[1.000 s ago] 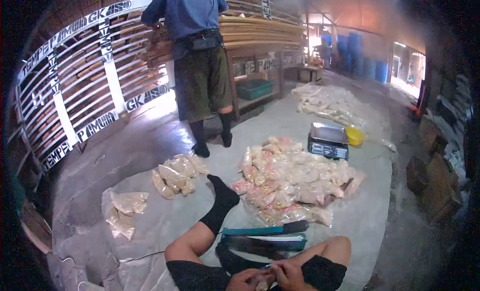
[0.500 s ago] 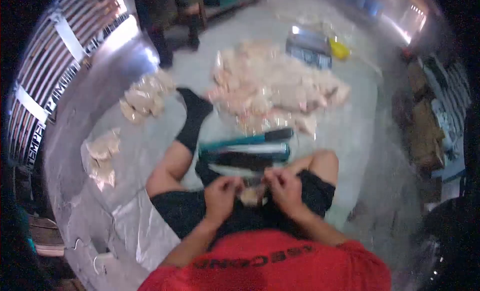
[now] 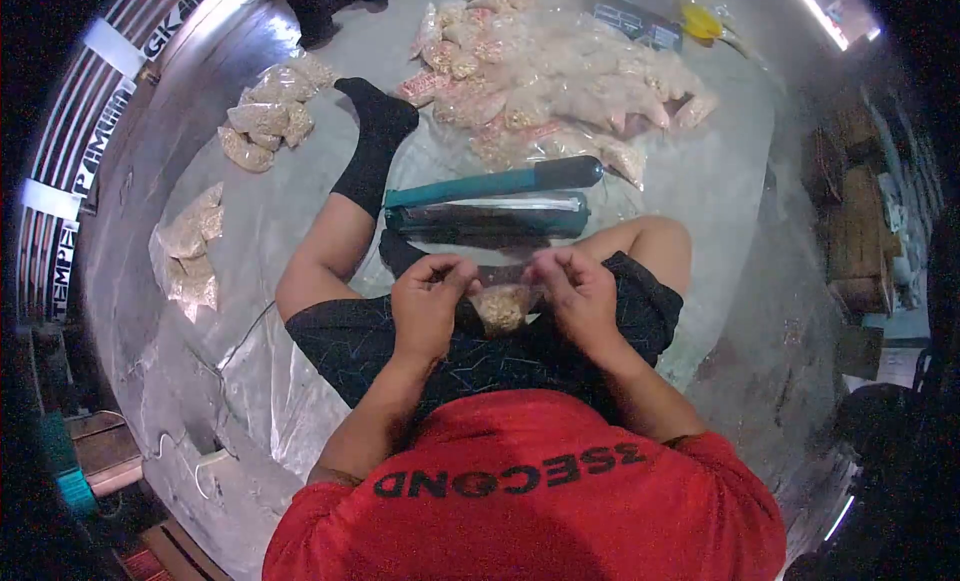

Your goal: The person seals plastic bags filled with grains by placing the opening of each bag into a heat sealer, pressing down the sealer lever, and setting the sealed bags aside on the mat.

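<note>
Plastic bag point(image 3: 503, 308) between hands point(image 3: 428, 306) point(image 3: 580, 296) (now wider apart)

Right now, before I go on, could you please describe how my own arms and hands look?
Your left hand and right hand are bare, with no gloves; no ring, watch or bracelet can be seen. The forearms are uncovered too. Higher up are the short red sleeves of your shirt, which has dark "3SECOND" lettering across it.
</note>
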